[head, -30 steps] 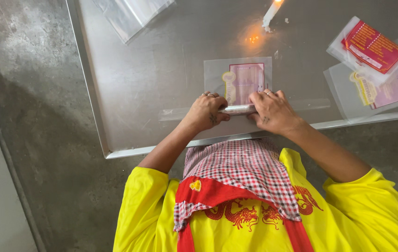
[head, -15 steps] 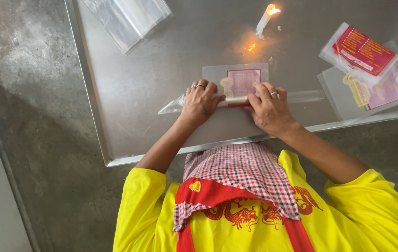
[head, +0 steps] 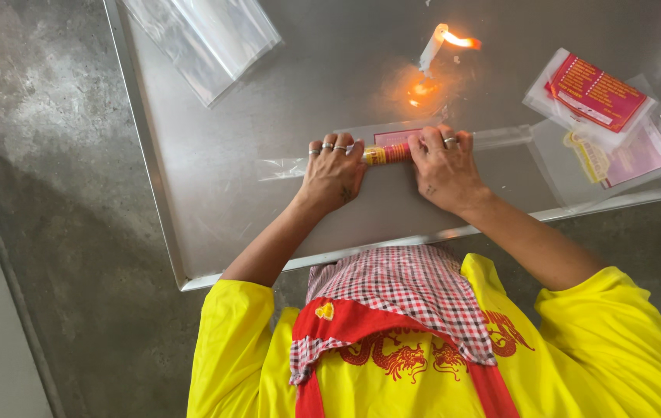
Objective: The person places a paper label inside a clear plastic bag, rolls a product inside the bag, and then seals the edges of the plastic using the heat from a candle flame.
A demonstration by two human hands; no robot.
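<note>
Head view: the left hand [head: 334, 172] and right hand [head: 444, 166] press flat, fingers down, on a rolled packet [head: 387, 153] between them, apparently keeping its clear wrapper tight; a lit candle [head: 432, 48] stands beyond them.

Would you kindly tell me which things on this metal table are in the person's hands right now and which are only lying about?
In hand:
left hand and right hand press a rolled red-and-yellow packet in clear plastic film.

Lying about:
lit white candle;
stack of clear plastic bags;
bagged red cards;
grey metal table.
</note>
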